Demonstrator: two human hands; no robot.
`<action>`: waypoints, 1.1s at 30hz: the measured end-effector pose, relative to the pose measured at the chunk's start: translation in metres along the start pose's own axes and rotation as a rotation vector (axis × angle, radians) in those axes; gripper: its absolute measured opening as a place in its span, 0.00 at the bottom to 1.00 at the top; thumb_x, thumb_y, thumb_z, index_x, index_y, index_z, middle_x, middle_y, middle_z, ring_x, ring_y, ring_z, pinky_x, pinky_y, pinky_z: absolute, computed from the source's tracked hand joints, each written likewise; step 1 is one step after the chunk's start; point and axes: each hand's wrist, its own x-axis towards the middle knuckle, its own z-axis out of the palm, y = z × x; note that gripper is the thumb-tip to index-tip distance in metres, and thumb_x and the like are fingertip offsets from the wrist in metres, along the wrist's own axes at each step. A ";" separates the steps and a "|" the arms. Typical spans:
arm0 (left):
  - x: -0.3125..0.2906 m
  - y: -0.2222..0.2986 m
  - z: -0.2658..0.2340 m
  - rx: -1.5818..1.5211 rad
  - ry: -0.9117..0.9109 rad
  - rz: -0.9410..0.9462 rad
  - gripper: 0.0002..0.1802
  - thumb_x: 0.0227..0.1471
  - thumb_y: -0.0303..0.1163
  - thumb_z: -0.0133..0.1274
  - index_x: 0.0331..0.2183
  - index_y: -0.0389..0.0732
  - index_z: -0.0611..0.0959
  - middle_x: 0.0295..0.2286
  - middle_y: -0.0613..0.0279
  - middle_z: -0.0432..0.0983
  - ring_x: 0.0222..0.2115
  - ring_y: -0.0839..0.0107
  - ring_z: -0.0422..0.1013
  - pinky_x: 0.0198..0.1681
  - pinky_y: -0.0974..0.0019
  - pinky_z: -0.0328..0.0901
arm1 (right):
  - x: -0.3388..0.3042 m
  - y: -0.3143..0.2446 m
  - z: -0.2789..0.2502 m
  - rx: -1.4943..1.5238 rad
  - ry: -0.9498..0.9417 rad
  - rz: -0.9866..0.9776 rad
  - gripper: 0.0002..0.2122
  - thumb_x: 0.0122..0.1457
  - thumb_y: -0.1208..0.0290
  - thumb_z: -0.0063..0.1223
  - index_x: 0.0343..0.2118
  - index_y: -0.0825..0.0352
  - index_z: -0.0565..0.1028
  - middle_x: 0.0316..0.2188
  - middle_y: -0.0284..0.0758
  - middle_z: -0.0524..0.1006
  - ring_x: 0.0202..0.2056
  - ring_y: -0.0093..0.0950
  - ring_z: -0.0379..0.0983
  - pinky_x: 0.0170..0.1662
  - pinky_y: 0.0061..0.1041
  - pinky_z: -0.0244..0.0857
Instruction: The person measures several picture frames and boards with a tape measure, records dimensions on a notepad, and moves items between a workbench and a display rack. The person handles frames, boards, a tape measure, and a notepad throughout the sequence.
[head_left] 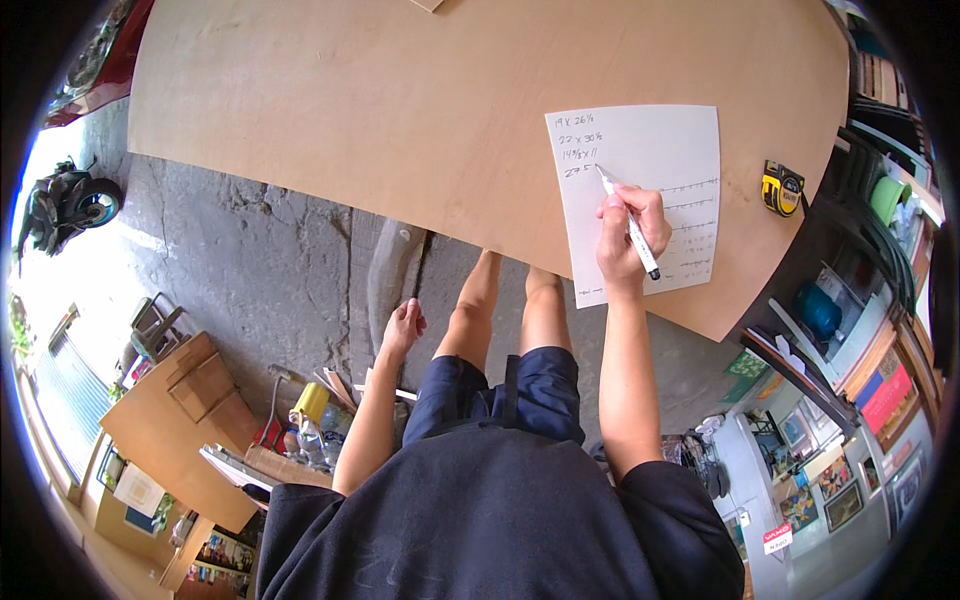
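Observation:
My right hand (632,232) grips a white marker pen (640,245) with a black end. The pen's tip meets a white sheet of paper (640,140) near the last of several short handwritten lines. Ruled lines and small marks show on the sheet's lower right part, some of them behind my hand. The paper lies on a large light-brown wooden board (400,120), close to its right end, and its lower edge reaches the board's near edge. My left hand (405,322) hangs at my side, away from the board, its fingers loosely curled with nothing visible in them.
A yellow and black tape measure (782,188) sits on the board, right of the paper. Shelves with stacked goods and a green container (888,200) stand at the right. Cardboard (205,385) and bottles (312,442) are at lower left; a motorcycle (70,207) stands farther left.

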 end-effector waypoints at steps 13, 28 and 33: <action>0.014 0.021 0.007 -0.009 -0.007 0.013 0.22 0.65 0.49 0.37 0.24 0.46 0.68 0.16 0.68 0.67 0.16 0.78 0.61 0.20 0.72 0.56 | 0.005 0.010 0.002 0.009 0.000 -0.071 0.02 0.57 0.79 0.45 0.29 0.70 0.69 0.15 0.32 0.69 0.16 0.19 0.67 0.20 0.18 0.59; 0.010 0.020 0.002 0.016 -0.006 -0.010 0.22 0.65 0.49 0.37 0.24 0.45 0.68 0.17 0.66 0.69 0.17 0.78 0.63 0.22 0.72 0.58 | 0.006 0.004 0.003 -0.059 0.139 -0.035 0.02 0.57 0.80 0.44 0.29 0.71 0.69 0.15 0.32 0.69 0.16 0.18 0.66 0.21 0.18 0.60; 0.012 0.014 0.000 0.019 0.010 0.009 0.23 0.65 0.49 0.37 0.24 0.45 0.69 0.17 0.67 0.69 0.17 0.78 0.63 0.22 0.71 0.58 | 0.007 0.006 0.005 0.020 0.114 -0.007 0.02 0.58 0.79 0.45 0.30 0.70 0.69 0.17 0.32 0.71 0.17 0.18 0.66 0.21 0.17 0.59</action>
